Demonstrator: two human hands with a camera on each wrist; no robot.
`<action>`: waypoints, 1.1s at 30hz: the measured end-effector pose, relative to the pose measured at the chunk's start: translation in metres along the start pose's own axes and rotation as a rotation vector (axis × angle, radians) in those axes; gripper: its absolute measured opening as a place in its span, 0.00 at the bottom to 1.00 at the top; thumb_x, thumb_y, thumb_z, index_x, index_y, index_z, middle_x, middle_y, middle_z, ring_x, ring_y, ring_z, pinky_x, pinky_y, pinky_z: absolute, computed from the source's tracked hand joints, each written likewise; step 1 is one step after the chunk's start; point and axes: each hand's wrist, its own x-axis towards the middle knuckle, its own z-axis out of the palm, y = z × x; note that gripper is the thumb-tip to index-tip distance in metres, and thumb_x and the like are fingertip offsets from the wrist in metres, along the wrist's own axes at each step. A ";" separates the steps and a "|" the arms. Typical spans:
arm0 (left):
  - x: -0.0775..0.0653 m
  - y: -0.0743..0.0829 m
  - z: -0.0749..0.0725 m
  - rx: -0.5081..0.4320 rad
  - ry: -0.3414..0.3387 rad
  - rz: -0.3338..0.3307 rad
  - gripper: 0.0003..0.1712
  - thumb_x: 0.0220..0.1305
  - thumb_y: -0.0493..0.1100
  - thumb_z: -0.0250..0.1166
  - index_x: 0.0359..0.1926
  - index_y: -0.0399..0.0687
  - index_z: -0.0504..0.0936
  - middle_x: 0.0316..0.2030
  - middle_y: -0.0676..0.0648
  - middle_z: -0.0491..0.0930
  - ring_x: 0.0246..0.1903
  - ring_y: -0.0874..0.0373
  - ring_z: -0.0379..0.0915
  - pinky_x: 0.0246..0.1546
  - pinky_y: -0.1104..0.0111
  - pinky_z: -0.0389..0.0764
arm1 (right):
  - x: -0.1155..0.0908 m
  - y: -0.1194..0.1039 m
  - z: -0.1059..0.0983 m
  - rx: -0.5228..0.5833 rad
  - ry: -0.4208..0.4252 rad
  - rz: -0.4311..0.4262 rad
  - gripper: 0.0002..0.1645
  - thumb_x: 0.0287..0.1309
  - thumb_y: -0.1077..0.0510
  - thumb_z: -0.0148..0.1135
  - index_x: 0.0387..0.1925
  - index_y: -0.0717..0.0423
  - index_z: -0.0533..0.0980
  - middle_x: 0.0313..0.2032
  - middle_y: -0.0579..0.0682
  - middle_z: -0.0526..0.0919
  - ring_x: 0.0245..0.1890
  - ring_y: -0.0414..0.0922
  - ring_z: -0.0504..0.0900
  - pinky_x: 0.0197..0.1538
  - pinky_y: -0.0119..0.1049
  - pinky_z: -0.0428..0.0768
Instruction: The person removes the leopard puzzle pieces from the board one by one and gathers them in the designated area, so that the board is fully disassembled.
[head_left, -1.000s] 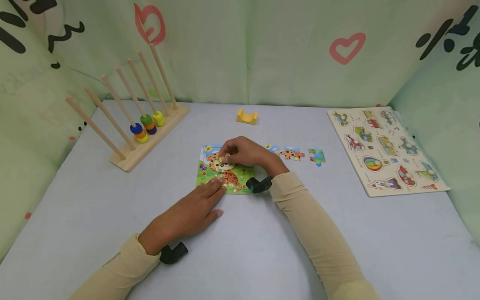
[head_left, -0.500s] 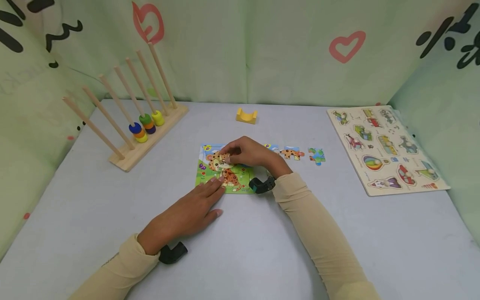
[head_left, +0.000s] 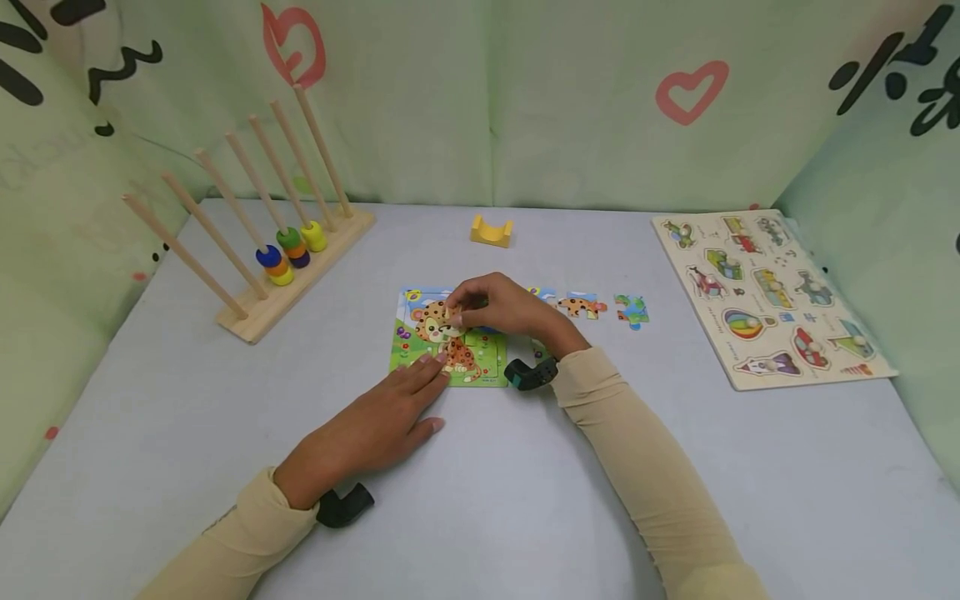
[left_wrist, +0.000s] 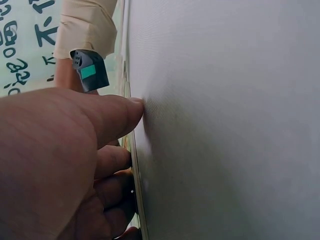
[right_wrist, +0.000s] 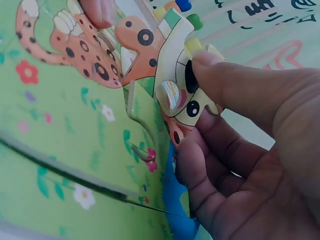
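Note:
A jigsaw board (head_left: 487, 367) with a leopard on green grass lies mid-table in the head view. My left hand (head_left: 371, 421) rests with straight fingers over its lower left part, the thumb spread onto the table. Over the upper middle of the board, my right hand (head_left: 502, 308) pinches a puzzle piece. Up close in the right wrist view, this puzzle piece (right_wrist: 175, 82) shows part of the leopard's face and tilts up from the board, thumb on its face and fingers at its edge. A blue patch of the board shows beneath the fingers.
Loose puzzle pieces lie right of the board, among them a spotted one (head_left: 579, 306) and a green-blue one (head_left: 633, 311). A yellow curved block (head_left: 491, 232) stands behind. A wooden peg rack (head_left: 258, 321) with coloured rings is at left, a picture puzzle board (head_left: 712, 312) at right.
My right hand has shifted slightly right with the puzzle piece, and more of the leopard's head shows beside it. My left hand stays in place on the board.

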 end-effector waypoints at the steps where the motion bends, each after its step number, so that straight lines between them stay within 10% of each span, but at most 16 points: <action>1: 0.000 0.000 0.000 0.002 0.000 0.000 0.37 0.72 0.52 0.58 0.73 0.40 0.58 0.75 0.43 0.48 0.74 0.50 0.39 0.70 0.55 0.50 | 0.000 0.000 0.000 0.012 0.003 0.004 0.10 0.63 0.60 0.65 0.45 0.59 0.82 0.36 0.49 0.82 0.35 0.45 0.75 0.40 0.37 0.75; 33: 0.000 0.002 0.000 -0.006 -0.008 -0.025 0.37 0.71 0.52 0.58 0.74 0.41 0.58 0.75 0.45 0.47 0.74 0.51 0.38 0.70 0.55 0.50 | -0.020 0.002 -0.018 0.199 0.183 0.098 0.15 0.63 0.62 0.64 0.50 0.63 0.74 0.36 0.58 0.82 0.32 0.51 0.81 0.40 0.43 0.81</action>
